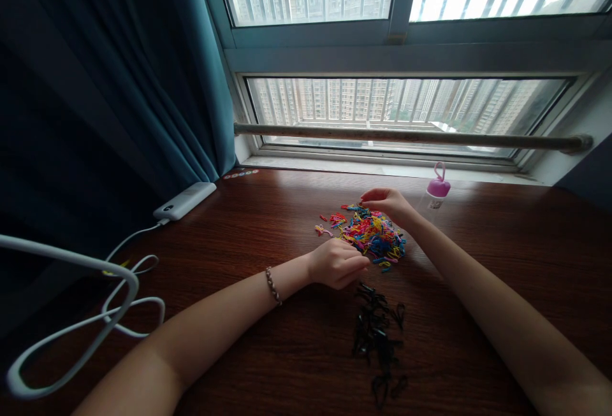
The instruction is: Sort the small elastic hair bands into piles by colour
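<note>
A heap of small coloured rubber hair bands (373, 231) lies on the dark wooden table. My right hand (388, 204) reaches over its far edge, thumb and fingertips drawn together at the bands; what they pinch is too small to make out. Close to the heap's near left side is my left hand (339, 264), closed with its fingers curled, and anything inside is hidden. Nearer to me, below the left hand, a separate loose group of black hair bands (377, 333) is spread out. My left wrist wears a braided bracelet (273, 286).
A clear bottle with a purple lid (438, 188) stands beyond my right forearm. At the left, a white power bank (186, 200) has a white cable (129, 285) looping beside the table. Behind are a blue curtain (143, 72) and a window with a metal rail (406, 136).
</note>
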`<state>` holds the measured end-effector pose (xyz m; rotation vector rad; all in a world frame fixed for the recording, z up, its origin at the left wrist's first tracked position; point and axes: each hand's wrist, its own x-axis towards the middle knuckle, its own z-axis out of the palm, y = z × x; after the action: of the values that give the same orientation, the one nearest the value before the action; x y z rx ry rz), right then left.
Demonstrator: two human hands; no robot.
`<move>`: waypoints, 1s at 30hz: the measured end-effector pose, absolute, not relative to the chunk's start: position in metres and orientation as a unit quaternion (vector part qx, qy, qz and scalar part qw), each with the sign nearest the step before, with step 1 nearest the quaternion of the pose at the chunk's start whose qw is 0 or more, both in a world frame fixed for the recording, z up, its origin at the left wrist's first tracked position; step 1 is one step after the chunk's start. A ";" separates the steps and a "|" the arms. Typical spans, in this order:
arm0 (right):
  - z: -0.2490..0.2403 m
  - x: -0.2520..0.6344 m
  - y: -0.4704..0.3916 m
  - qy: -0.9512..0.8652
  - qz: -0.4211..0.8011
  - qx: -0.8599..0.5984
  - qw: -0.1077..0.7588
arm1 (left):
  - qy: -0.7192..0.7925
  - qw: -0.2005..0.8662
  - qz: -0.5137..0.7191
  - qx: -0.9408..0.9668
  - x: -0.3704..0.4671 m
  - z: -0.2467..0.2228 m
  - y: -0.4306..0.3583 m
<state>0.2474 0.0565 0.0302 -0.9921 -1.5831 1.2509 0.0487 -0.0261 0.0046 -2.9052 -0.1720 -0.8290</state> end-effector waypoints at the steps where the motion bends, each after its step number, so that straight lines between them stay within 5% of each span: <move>1: 0.030 0.247 0.056 -0.639 0.496 -0.398 0.432 | -0.061 0.061 -0.272 -0.958 0.049 0.005 -0.026; 17: 0.032 0.244 0.053 -0.671 0.475 -0.406 0.400 | -0.065 0.050 -0.283 -0.955 0.049 0.002 -0.026; 22: 0.043 0.250 0.053 -0.661 0.496 -0.419 0.375 | -0.193 0.018 -0.337 -0.921 0.044 0.004 -0.012; 30: 0.082 0.243 0.020 -0.730 0.623 -0.280 -0.035 | -0.369 -0.074 -0.265 -0.888 0.032 0.002 0.024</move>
<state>0.2428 0.0196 0.0818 -0.8999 -2.3450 2.0013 0.0325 0.0243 0.0021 -2.9282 -1.2178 -0.8755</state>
